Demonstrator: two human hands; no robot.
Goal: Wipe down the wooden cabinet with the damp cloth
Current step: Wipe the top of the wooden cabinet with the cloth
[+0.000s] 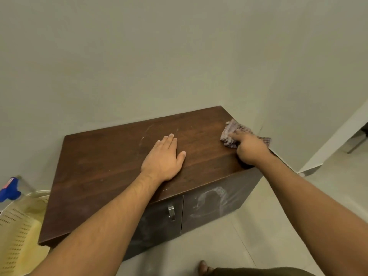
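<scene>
**Cloth pinned at the far right corner, top half-done**

Your right hand (250, 149) has the cloth (233, 134) bunched under curled fingers, index finger stretched forward and pressing the fabric flat onto the wood. That's a firm closed grip on the cloth, knuckles up, wrist hanging just past the right edge of the cabinet (111, 176). The cloth sits at the far right of the top, close to the back corner, one flap trailing out behind your hand toward the edge. It's a coarse checked weave, pinkish-grey, crumpled rather than folded.

Your left hand (164, 158) lies palm down near the middle of the top, fingers together and straight, holding nothing. It looks like a brace, there to steady you as you lean and reach.

The top is a dark brown board with long grain lines and a dull sheen. Just beyond your left fingertips there's a faint pale swirl (153, 132), dust or a dried smear, so that patch likely needs a pass. Below, the right door (215, 204) carries a chalky white scrawl, and a small metal handle (171, 213) sits on the left door.

At lower left, a yellow perforated basket (20, 232) with a blue-capped bottle (10, 191) stands beside the cabinet, out of your sweep.
</scene>
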